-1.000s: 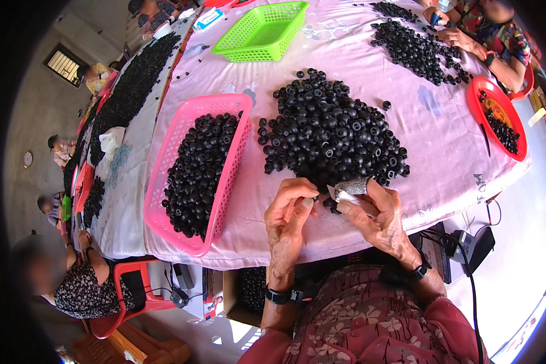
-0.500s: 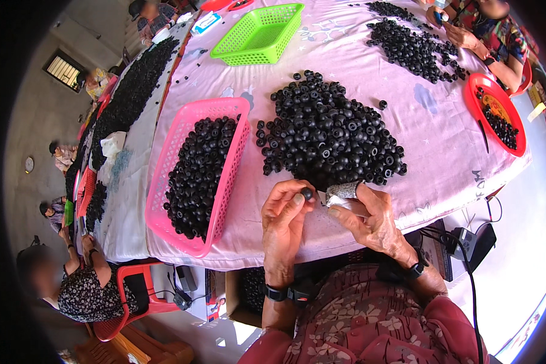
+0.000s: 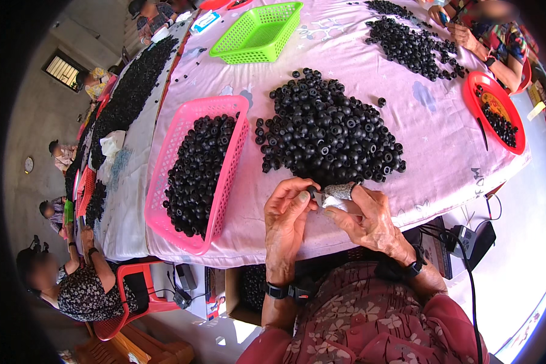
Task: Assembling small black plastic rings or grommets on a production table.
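Pinched between the thumb and fingertips of my left hand [image 3: 284, 221] is a small round black part [image 3: 312, 190], one of the hollow kind on the table. My right hand [image 3: 373, 223] is closed around a small white-wrapped tool [image 3: 333, 202], its tip close against the part; whether they touch I cannot tell. A grey speckled cover [image 3: 341, 191] is on the right index finger. Just beyond both hands lies a heap of the same black parts [image 3: 327, 130], many showing an open hole. To the left a pink basket [image 3: 155, 209] holds many more.
A green basket [image 3: 267, 56] stands farther back. At the right edge, a red basin [image 3: 517, 145] holds some black parts, near another person's hands [image 3: 464, 37] and a second heap [image 3: 400, 48]. Several people sit along the left table. A black cable [image 3: 472, 285] hangs beside my right arm.
My left hand has shifted slightly right, bringing the black part closer to the tool in my right hand. The part has turned a little. The baskets and heap stay as they were.
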The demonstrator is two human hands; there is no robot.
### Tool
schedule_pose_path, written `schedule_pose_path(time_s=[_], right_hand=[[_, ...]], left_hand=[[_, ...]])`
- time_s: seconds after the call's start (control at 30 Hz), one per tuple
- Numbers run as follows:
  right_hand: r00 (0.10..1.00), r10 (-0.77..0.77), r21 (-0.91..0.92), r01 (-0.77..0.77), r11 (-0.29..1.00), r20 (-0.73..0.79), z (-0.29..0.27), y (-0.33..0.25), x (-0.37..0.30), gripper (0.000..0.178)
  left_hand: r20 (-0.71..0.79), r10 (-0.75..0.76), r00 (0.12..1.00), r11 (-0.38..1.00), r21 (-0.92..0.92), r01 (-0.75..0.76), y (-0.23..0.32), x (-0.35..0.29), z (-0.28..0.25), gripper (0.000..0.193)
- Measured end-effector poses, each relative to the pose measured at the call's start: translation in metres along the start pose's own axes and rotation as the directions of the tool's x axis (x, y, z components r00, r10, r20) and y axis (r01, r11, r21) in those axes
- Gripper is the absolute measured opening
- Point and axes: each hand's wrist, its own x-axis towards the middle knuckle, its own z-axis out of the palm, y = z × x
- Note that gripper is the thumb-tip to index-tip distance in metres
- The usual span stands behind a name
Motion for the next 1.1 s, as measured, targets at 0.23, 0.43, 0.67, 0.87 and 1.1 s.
schedule_pose_path(time_s=[0.23, 0.43, 0.67, 0.87, 1.1], right_hand=[[1.0, 0.02, -0.016, -0.02, 1.0, 0.024, -0.0015, -0.003, 0.0004, 0.029], [1.0, 0.02, -0.01, -0.02, 1.0, 0.017, -0.001, -0.0021, 0.0004, 0.029], [1.0, -0.005, -0.003, 0.005, 1.0, 0.014, -0.0001, 0.0033, -0.0013, 0.029], [0.999, 0.0, 0.023, 0.0, 1.0, 0.037, -0.0022, -0.0026, 0.0008, 0.027], [0.998, 0.005, 0.018, -0.006, 1.0, 0.069, -0.0026, -0.003, 0.0007, 0.027]], left_hand=[[0.01, 0.01, 1.0, 1.0, -0.005, -0.01, -0.0004, 0.0004, -0.0007, 0.017], [0.011, 0.011, 1.0, 1.0, 0.0, -0.011, 0.0003, 0.0004, 0.0012, 0.016], [-0.001, 0.014, 1.0, 1.0, 0.023, -0.014, 0.0009, 0.0001, 0.0041, 0.018], [0.037, 0.026, 0.999, 1.0, 0.015, -0.027, 0.0005, 0.0004, 0.0025, 0.016], [0.016, 0.032, 0.999, 0.999, 0.019, -0.032, 0.0005, -0.0002, 0.0016, 0.014]])
